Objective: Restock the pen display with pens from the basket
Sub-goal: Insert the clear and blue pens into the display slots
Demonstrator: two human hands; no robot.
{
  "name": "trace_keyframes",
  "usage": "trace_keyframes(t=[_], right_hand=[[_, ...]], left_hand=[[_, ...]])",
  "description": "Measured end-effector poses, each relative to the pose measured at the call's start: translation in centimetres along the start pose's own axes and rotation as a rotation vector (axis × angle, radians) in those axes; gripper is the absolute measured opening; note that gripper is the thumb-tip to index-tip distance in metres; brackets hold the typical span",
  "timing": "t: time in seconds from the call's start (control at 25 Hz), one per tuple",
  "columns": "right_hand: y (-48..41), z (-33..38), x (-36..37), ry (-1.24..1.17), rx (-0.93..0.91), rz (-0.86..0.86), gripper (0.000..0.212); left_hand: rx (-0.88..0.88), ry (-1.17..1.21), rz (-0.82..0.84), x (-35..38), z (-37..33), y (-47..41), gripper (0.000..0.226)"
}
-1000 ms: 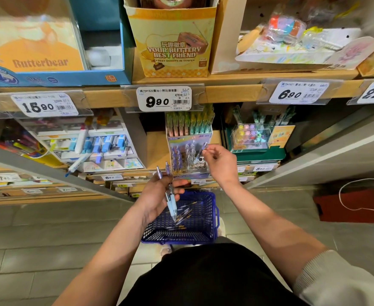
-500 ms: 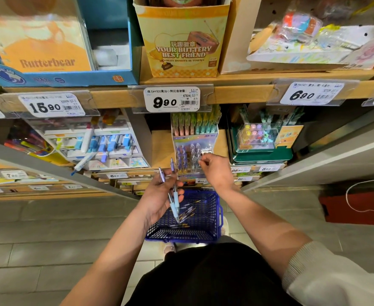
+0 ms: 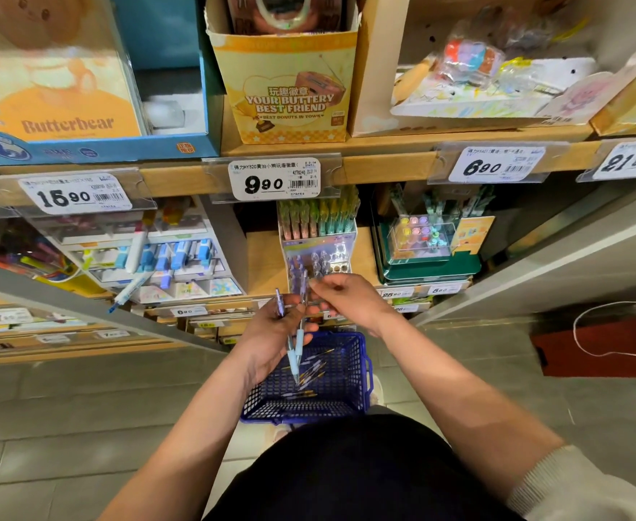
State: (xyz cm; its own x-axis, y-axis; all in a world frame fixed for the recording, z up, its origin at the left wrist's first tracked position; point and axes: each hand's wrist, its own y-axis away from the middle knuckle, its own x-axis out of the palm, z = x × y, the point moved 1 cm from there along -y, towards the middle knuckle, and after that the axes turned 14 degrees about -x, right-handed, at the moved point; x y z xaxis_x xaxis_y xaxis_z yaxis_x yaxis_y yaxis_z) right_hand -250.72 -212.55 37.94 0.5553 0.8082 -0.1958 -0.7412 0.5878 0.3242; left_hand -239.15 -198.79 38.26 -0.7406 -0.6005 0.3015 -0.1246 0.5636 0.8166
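The pen display (image 3: 340, 238), a clear tiered stand with purple pens in front and green and pink ones behind, stands on the middle shelf. Just below it my left hand (image 3: 271, 332) grips a small bunch of pens (image 3: 296, 344) with purple tops and pale blue grips, tips pointing down. My right hand (image 3: 350, 300) is beside it, its fingertips pinching the top end of one pen in that bunch. Under both hands sits the blue mesh basket (image 3: 361, 374) on the floor, with several loose pens (image 3: 310, 374) inside.
A white stand of blue correction tapes (image 3: 166, 257) is left of the pen display, a green stand of coloured items (image 3: 425, 253) right of it. A yellow carton (image 3: 290, 92) sits on the upper shelf. A red box (image 3: 602, 344) lies on the floor, right.
My right hand has drawn back from the display's front row to the pens in my left hand. My left hand has risen slightly with the bunch.
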Motion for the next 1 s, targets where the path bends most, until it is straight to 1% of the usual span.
trace_keyframes(t=[0.08, 0.16, 0.2, 0.24, 0.32, 0.4, 0.44, 0.48, 0.56, 0.6, 0.64, 0.72, 0.8, 0.88, 1.0], right_hand=[[0.3, 0.6, 0.3, -0.078, -0.012, -0.011, 0.013], [0.6, 1.0, 0.0, -0.109, 0.012, -0.002, 0.018], [0.7, 1.1, -0.3, -0.147, 0.016, -0.028, 0.021], [0.8, 1.1, -0.9, -0.195, 0.003, -0.089, 0.022], [0.9, 0.9, -2.5, -0.233, -0.058, -0.274, 0.017], [0.9, 0.3, -3.8, -0.107, -0.110, -0.429, 0.012], [0.9, 0.0, -4.0, -0.011, -0.131, -0.461, 0.011], [0.8, -0.3, -4.0, 0.091, -0.157, -0.467, 0.011], [0.8, -0.9, -3.2, 0.237, -0.225, -0.452, 0.012], [0.8, -1.1, -2.7, 0.264, -0.255, -0.448, 0.013], [0.8, -1.3, -2.2, 0.279, -0.281, -0.447, 0.015], [0.5, -1.7, -1.4, 0.329, -0.332, -0.451, 0.017], [0.3, -1.8, -0.8, 0.387, -0.367, -0.450, 0.019], [0.2, -1.9, -0.3, 0.422, -0.393, -0.429, 0.018], [-0.2, -2.2, 0.2, 0.476, -0.420, -0.373, 0.016]], left_hand=[[-0.017, -0.034, 0.025, 0.5, 0.3, -0.1, 0.018], [-0.051, -0.044, 0.032, 0.7, 0.6, -0.3, 0.019], [-0.080, -0.042, 0.035, 0.6, 0.7, -0.4, 0.021], [-0.119, -0.041, 0.038, 0.5, 0.8, -0.4, 0.023], [-0.204, -0.068, 0.024, 0.4, 1.0, -0.5, 0.025], [-0.238, -0.101, -0.035, 0.1, 1.3, -0.7, 0.026], [-0.237, -0.100, -0.060, 0.0, 1.4, -0.8, 0.028], [-0.231, -0.088, -0.066, 0.0, 1.5, -0.8, 0.028], [-0.208, -0.032, -0.006, 0.2, 1.2, -0.6, 0.024], [-0.197, 0.011, 0.039, 0.4, 1.0, -0.4, 0.024], [-0.186, 0.058, 0.074, 0.5, 0.7, -0.2, 0.029], [-0.162, 0.128, 0.109, 0.3, 0.3, 0.2, 0.044], [-0.143, 0.165, 0.125, 0.0, 0.1, 0.3, 0.054], [-0.133, 0.196, 0.132, -0.4, 0.2, 0.2, 0.056], [-0.120, 0.218, 0.119, -0.9, 0.6, -0.1, 0.050]])
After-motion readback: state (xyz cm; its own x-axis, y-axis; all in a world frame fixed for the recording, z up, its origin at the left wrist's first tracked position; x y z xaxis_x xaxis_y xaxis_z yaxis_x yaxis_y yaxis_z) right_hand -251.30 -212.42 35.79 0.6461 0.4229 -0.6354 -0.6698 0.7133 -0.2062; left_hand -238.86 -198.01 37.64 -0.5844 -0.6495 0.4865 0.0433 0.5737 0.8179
